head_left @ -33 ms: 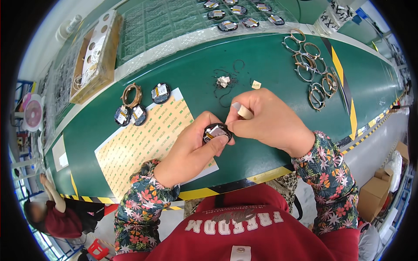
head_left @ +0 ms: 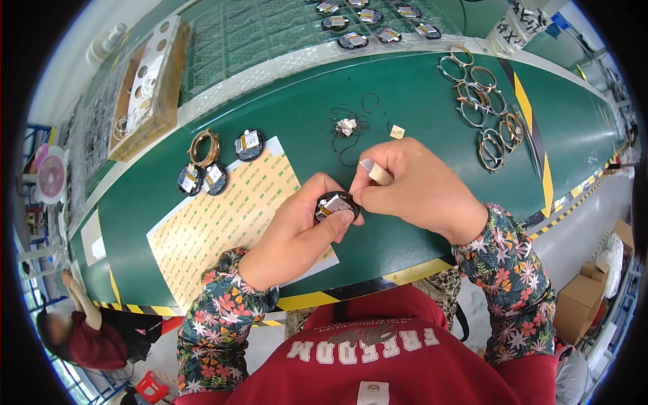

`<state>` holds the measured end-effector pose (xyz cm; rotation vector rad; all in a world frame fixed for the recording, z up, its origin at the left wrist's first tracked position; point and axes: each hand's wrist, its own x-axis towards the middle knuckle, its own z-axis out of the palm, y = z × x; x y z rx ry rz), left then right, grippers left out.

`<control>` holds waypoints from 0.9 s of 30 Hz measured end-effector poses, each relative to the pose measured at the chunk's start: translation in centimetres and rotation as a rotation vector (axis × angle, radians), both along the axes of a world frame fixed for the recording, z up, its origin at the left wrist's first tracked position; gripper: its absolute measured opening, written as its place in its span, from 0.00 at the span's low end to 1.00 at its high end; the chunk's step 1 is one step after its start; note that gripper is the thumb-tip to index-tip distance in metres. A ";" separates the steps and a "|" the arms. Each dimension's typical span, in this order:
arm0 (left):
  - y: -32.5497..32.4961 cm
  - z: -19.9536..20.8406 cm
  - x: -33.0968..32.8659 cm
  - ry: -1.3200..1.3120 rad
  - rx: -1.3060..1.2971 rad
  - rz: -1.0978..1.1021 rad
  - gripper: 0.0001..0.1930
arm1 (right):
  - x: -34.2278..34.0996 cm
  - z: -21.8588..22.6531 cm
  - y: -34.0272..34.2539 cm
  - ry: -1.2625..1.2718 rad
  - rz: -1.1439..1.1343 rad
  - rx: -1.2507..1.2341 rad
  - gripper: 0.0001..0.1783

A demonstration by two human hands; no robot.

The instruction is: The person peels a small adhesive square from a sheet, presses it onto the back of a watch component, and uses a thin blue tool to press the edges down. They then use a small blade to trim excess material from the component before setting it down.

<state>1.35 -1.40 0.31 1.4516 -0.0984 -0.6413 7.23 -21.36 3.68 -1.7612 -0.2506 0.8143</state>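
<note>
My left hand [head_left: 297, 233] holds a small round black disc part [head_left: 334, 204] over the green table [head_left: 405, 115], thumb across its lower edge. My right hand [head_left: 415, 189] pinches at the disc's right rim; its index finger wears a pale tape wrap [head_left: 375, 172]. Beneath my hands lies a sheet of yellowish printed adhesive backing [head_left: 223, 219]. Three more round disc parts [head_left: 216, 172] and a copper wire coil [head_left: 204, 146] sit at the sheet's far left corner.
Several metal and copper rings [head_left: 482, 101] lie at the far right. Thin black wire scraps and a small white piece [head_left: 347, 126] sit ahead of my hands. A cardboard box [head_left: 145, 91] stands far left. More discs [head_left: 368, 27] line the far tray. A person [head_left: 81, 334] sits lower left.
</note>
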 end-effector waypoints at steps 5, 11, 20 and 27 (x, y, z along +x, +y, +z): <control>0.1 0.0 0.1 0.043 -0.011 -0.013 0.05 | -0.2 -0.8 -0.1 0.079 -0.024 0.058 0.02; 0.0 -0.5 0.1 0.047 -0.067 0.022 0.05 | -0.2 -0.8 -0.1 0.082 -0.053 0.068 0.03; 0.2 -0.2 0.2 -0.009 0.000 0.018 0.05 | -0.2 -0.5 0.1 0.068 -0.056 0.085 0.04; 0.3 -0.1 0.3 -0.003 -0.002 0.007 0.05 | -0.2 -0.1 0.2 0.100 -0.073 0.080 0.04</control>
